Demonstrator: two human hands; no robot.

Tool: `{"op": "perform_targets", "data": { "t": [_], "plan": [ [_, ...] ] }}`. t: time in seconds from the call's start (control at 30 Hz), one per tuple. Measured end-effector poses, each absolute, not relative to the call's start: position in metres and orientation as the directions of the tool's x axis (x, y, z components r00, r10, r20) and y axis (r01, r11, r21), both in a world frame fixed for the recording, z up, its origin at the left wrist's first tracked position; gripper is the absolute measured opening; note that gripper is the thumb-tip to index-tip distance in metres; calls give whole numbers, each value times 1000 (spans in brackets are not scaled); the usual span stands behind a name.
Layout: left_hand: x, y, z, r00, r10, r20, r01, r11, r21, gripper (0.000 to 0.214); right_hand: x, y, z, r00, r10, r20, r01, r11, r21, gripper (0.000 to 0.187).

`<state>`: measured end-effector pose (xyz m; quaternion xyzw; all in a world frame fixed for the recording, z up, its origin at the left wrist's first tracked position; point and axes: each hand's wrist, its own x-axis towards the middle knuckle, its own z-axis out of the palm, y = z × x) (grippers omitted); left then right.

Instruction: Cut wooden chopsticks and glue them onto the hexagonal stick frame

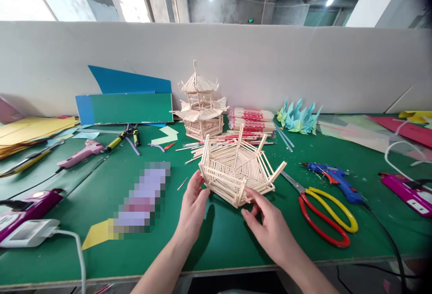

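A hexagonal base of pale wooden sticks [232,170], with short posts standing at its corners, is between my hands. My left hand [194,202] grips its left corner, thumb toward me and fingers partly hidden behind the sticks. At the front right edge, my right hand [266,220] pinches the frame between thumb and fingers. Shadow falls on the table beneath the base, which looks slightly raised at the front. Behind it stands a two-tier stick pagoda [201,105]. Loose wooden sticks [195,152] lie between the two.
Scissors [324,213] and a blue glue gun [337,179] lie on the right; a pink glue gun [83,153] and pliers [116,140] on the left. Stick packs [251,118] and a folded-paper piece [300,118] sit at the back. Power strips [30,211] and a blurred patch [143,197] are left.
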<state>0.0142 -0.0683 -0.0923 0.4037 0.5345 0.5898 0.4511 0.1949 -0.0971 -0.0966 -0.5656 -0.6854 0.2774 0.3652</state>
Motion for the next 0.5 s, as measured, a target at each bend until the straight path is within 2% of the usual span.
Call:
{"op": "perform_targets", "data": {
  "t": [0.23, 0.5],
  "plan": [
    [4, -48, -78, -309, 938, -157, -308, 58, 950, 34, 166, -132, -98, -181, 971, 157, 582, 235, -778, 61],
    [2, -23, -81, -337, 935, -107, -277, 10, 961, 38, 142, -139, -114, -215, 946, 244, 498, 321, -805, 72]
  ]
}}
